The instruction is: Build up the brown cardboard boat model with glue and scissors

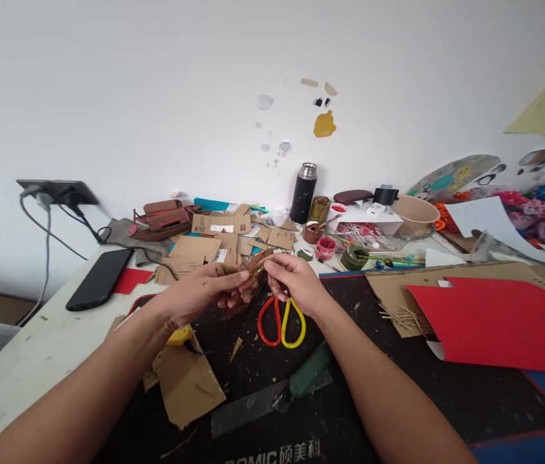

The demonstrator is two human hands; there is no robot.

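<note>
Both hands meet above the middle of the desk (35, 361), where they hold a small brown cardboard piece (248, 283) between them. The left hand (200, 293) closes its fingers around the near, lower end of the piece, with the thumb stretched along the top. The right hand (294, 280) pinches the upper end between thumb and fingertips, knuckles turned toward the camera. The piece hangs just over a dark cutting mat (398, 399) that covers the near part of the desk, and its exact shape is hard to tell because the fingers hide much of it. Directly under the right hand lie scissors (281, 322) with one red and one yellow handle loop, flat on the mat. Nearer the person, a green-handled knife (296, 383) lies slanted on the mat, and a folded scrap of cardboard (188, 386) sits beside the left forearm. A red sheet of paper (504, 322) rests on the right, partly over a brown board. A black phone (99, 278) lies on the left of the desk, well apart from the hands. Behind the hands, cardboard offcuts, small paint pots and a black flask (304, 192) crowd the wall side.
</note>
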